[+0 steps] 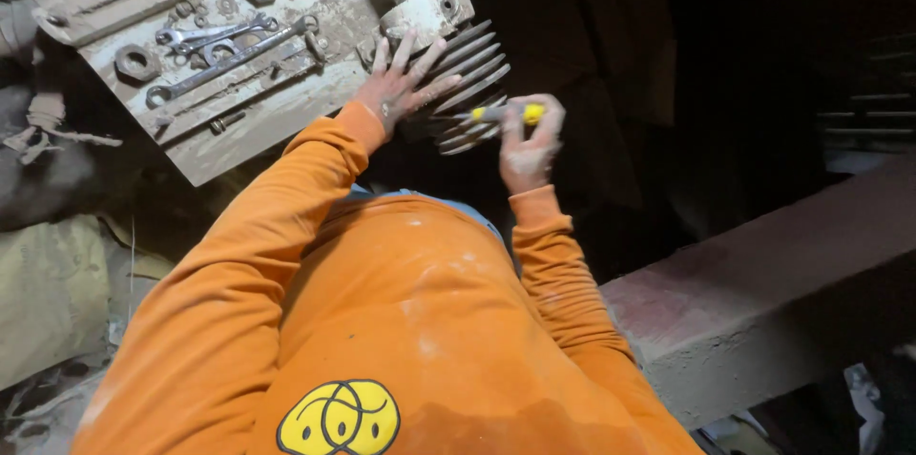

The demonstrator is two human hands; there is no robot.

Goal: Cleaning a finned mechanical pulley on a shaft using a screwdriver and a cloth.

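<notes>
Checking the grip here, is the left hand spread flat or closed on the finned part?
Spread flat: the left hand lies open, fingers splayed, on the finned metal part.

Finned metal cylinder (468,73): grey, dusty, parallel cooling fins fanned diagonally, flanged block with bolt hole at upper end, lay beside tool-strewn board, partly in shadow. Yellow-handled screwdriver (506,113): held roughly horizontal, tip end against lower fins, handle partly covered.

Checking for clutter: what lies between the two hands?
Head view: only grey metal cooling fins span between the left hand, spread flat on them, and the right hand holding a yellow-handled tool.
</notes>
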